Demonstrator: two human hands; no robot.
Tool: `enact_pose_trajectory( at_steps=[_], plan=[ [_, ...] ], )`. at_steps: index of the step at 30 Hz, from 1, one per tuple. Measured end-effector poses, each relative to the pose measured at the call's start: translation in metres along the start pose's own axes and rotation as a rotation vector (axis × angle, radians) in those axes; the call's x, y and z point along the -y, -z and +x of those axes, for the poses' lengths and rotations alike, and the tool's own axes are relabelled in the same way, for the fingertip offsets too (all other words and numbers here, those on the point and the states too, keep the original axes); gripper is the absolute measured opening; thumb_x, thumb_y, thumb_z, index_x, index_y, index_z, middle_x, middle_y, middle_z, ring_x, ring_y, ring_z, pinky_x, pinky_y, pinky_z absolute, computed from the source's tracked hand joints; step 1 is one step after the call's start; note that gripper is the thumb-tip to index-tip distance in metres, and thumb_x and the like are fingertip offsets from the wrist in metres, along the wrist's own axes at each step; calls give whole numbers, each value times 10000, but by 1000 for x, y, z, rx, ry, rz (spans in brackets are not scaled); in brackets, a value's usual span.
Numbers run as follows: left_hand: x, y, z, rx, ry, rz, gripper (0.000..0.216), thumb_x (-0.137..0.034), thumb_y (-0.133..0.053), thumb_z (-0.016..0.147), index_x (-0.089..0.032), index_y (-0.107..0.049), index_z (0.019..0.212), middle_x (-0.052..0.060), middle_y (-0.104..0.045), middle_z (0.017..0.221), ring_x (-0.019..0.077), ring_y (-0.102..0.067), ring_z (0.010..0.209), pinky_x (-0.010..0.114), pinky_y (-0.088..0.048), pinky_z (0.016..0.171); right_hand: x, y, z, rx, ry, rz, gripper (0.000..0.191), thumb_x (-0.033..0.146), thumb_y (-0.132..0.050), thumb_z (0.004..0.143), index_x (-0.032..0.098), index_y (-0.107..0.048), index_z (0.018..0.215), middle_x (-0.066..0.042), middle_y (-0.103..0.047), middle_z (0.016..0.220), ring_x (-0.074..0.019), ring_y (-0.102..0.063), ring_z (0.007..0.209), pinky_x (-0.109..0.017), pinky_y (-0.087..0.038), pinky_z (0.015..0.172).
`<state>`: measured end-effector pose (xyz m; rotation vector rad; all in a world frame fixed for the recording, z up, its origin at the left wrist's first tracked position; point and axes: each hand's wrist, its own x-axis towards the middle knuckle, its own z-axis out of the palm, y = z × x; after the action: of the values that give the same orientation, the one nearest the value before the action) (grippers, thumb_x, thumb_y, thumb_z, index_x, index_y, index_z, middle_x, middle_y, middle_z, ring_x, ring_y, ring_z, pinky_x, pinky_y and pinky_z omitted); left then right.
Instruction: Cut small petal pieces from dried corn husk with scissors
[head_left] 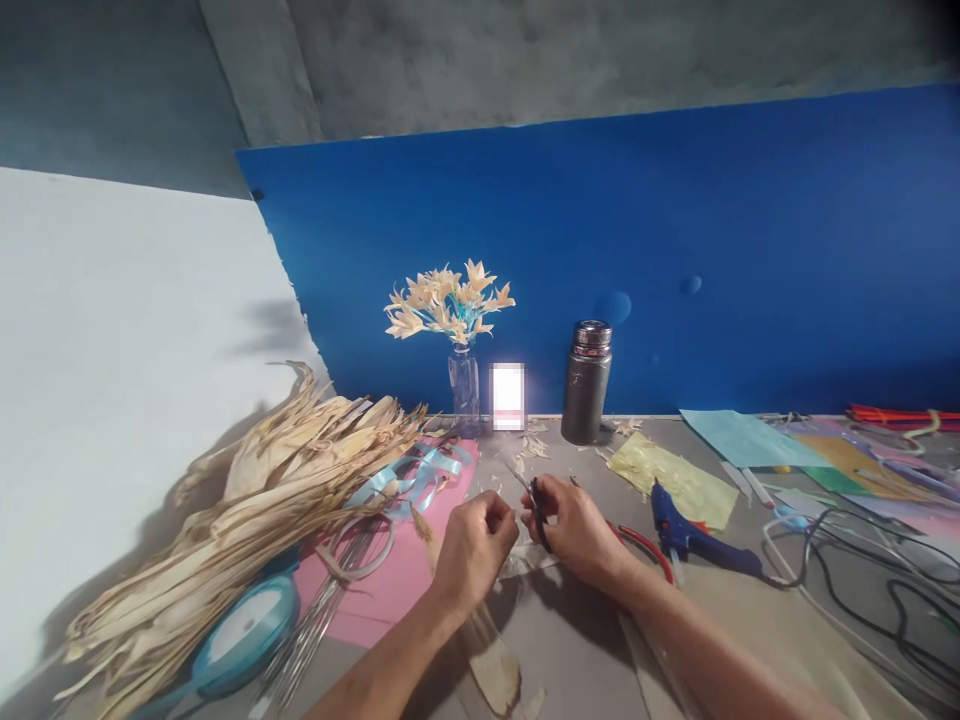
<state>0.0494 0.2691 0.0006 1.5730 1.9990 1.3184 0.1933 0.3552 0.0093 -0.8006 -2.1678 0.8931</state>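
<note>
Near the middle of the table, my left hand (476, 548) is closed in a pinch; what sits between its fingertips is too small to make out. My right hand (574, 525) grips dark-handled scissors (538, 515), their blades pointing up and away, close beside the left fingertips. Under my left forearm lies a pale dried corn husk piece (489, 665). A red-handled tool (646, 548), probably pliers, rests partly hidden behind my right wrist. Small husk scraps (532, 446) are scattered beyond the hands.
Dried corn husks (300, 470), a blue ribbon roll (247, 630) and metal wires (322, 590) lie left on pink paper (360, 615). Behind stand husk flowers (450, 300) in a glass bottle (465, 390) and a dark flask (586, 385). A blue glue gun (697, 535) and cables (817, 560) lie right.
</note>
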Motion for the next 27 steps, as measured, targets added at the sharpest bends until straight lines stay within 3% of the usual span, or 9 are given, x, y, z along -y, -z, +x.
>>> enact_pose_trajectory(
  at_steps=[6, 11, 14, 16, 18, 21, 24, 27],
  plan=[
    [-4, -4, -3, 65, -48, 43, 131, -198, -529, 749, -189, -538, 619, -19, -560, 576, 127, -485, 561, 228, -312, 546, 4, -5, -7, -21, -34, -105, 123, 132, -591, 653, 208, -498, 683, 22, -604, 669, -136, -496, 634, -241, -335, 601],
    [-3, 5, 2, -57, 8, 217, 126, -167, -494, 729, -189, -588, 647, 2, -594, 600, 148, -525, 597, 251, -317, 586, 5, -4, -5, -84, -75, -68, 89, 143, -560, 657, 205, -496, 653, 34, -547, 611, -125, -439, 584, -246, -302, 569],
    [-1, 13, 8, -135, 80, -19, 154, -237, -455, 771, -192, -563, 670, 0, -567, 583, 155, -536, 571, 251, -372, 570, 0, -4, 2, -123, -187, 167, 70, 247, -594, 682, 197, -546, 690, 29, -548, 603, -137, -478, 590, -241, -341, 562],
    [-2, 13, 8, -79, 130, -249, 185, -300, -447, 801, -186, -586, 759, 1, -582, 625, 155, -547, 554, 251, -413, 543, -3, -5, 5, -103, -245, 296, 130, 295, -614, 670, 187, -573, 727, 31, -552, 592, -141, -489, 582, -239, -351, 546],
    [-6, 9, 5, -12, 93, -324, 215, -347, -486, 812, -178, -615, 840, 17, -629, 715, 156, -572, 592, 251, -435, 550, -2, -6, 5, -74, -237, 310, 146, 303, -614, 661, 181, -585, 736, 34, -553, 589, -135, -478, 571, -237, -343, 536],
    [-11, -1, 0, 7, -3, -82, 153, -283, -535, 777, -176, -621, 711, 21, -632, 662, 152, -562, 604, 246, -393, 562, 2, -8, -1, -56, -149, 168, 96, 271, -581, 657, 182, -583, 694, 29, -552, 604, -132, -461, 588, -242, -330, 551],
    [-10, -3, -1, -3, 0, 164, 171, -203, -509, 739, -182, -615, 607, 10, -604, 565, 148, -543, 560, 255, -341, 550, 5, -11, -5, -72, -117, 17, 44, 234, -552, 646, 194, -540, 635, 21, -560, 603, -138, -467, 605, -251, -331, 573],
    [-5, 6, 4, -111, -21, 190, 158, -198, -511, 731, -189, -639, 638, 14, -639, 606, 153, -575, 591, 253, -363, 577, 5, -11, -5, -100, -119, 2, 59, 225, -552, 640, 201, -508, 609, 21, -563, 593, -140, -474, 602, -258, -333, 578]
  ],
)
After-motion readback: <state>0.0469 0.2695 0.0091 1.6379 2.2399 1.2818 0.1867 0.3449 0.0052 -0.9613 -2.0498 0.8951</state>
